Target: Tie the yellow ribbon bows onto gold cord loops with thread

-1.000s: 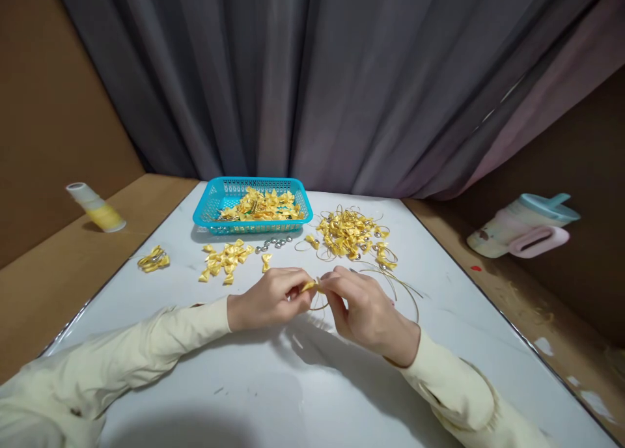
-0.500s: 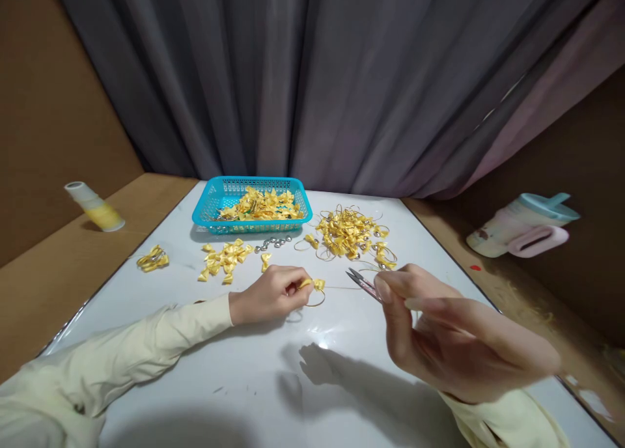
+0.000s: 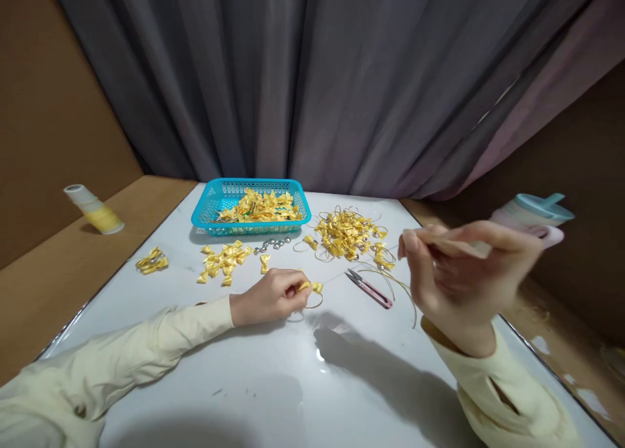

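Note:
My left hand (image 3: 273, 295) is closed in a pinch round a yellow bow (image 3: 316, 286) with a thin gold loop hanging below it. From the bow a fine thread (image 3: 342, 275) runs up to the right, towards my raised right hand (image 3: 459, 272). Thumb and forefinger of that hand are pressed together at the thread's far end; any needle there is too small to make out. Between the hands, thread snips (image 3: 370, 288) with pink handles lie on the white table (image 3: 273, 396). Gold cord (image 3: 407, 292) curves beside them.
A blue basket (image 3: 200, 217) of yellow bows stands at the back. Nearer lie loose bows (image 3: 227, 259), silver beads (image 3: 273, 243), a heap of looped bows (image 3: 346, 233) and a small bundle (image 3: 152, 260). A thread spool (image 3: 100, 213) stands left, a lidded cup (image 3: 534, 207) right.
My right hand has risen and moved right, drawing the thread up into a slant. The snips, partly covered before, now show whole. My left hand stays in place.

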Demonstrator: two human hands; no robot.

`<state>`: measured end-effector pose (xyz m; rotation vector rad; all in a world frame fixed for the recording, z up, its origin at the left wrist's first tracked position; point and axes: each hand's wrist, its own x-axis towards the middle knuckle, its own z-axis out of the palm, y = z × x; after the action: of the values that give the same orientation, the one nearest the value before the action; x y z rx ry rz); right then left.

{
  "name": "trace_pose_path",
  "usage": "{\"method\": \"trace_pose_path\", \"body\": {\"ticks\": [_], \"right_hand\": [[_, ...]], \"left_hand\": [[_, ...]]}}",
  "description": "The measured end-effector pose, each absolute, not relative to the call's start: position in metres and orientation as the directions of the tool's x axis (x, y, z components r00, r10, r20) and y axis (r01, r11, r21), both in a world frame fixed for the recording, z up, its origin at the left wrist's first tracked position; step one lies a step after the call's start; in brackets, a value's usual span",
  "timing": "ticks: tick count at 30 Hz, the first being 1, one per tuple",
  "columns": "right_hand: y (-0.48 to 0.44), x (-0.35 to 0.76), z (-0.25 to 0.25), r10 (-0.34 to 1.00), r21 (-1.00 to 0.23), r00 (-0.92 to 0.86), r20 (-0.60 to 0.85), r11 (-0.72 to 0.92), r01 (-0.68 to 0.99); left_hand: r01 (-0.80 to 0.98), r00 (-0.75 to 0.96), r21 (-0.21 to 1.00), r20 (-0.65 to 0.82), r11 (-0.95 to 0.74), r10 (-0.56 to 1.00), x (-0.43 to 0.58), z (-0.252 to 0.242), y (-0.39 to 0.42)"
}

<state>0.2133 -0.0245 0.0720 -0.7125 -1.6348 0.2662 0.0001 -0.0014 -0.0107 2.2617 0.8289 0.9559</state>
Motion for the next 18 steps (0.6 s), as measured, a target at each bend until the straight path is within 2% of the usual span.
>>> {"method": "trace_pose_path", "body": {"ticks": [2, 3, 7, 9, 11, 13, 14, 18], "right_hand": [[-0.009, 0.218, 0.067, 0.54, -0.505, -0.002, 0.842, 0.789, 0.35], [-0.002, 0.221, 0.064, 0.567, -0.529, 0.007, 0.824, 0.765, 0.367], [0.022, 0.224, 0.041, 0.796, -0.75, 0.037, 0.604, 0.552, 0.364], [0.028, 0.221, 0.029, 0.891, -0.882, 0.085, 0.447, 0.422, 0.209], [0.033, 0.217, 0.021, 0.977, -0.98, 0.115, 0.178, 0.187, -0.073], [0.035, 0.214, 0.015, 0.994, -0.958, 0.067, -0.083, -0.062, -0.28], [0.036, 0.214, 0.013, 0.984, -0.933, 0.031, -0.174, -0.155, -0.326], [0.04, 0.215, 0.005, 0.942, -0.863, -0.059, -0.331, -0.327, -0.386]], "left_hand": [[0.319, 0.562, 0.693, 0.411, -0.646, 0.718, 0.001, -0.014, -0.003], [0.321, 0.561, 0.703, 0.399, -0.635, 0.725, 0.002, -0.016, -0.004], [0.326, 0.552, 0.788, 0.29, -0.522, 0.782, 0.004, -0.023, -0.008], [0.299, 0.541, 0.863, 0.197, -0.406, 0.817, 0.005, -0.026, -0.009], [0.255, 0.53, 0.927, 0.104, -0.275, 0.841, 0.006, -0.029, -0.009], [0.214, 0.527, 0.962, 0.032, -0.17, 0.849, 0.007, -0.031, -0.009], [0.202, 0.531, 0.97, 0.01, -0.138, 0.847, 0.007, -0.032, -0.009], [0.205, 0.556, 0.97, -0.005, -0.131, 0.831, 0.008, -0.034, -0.01]]}}
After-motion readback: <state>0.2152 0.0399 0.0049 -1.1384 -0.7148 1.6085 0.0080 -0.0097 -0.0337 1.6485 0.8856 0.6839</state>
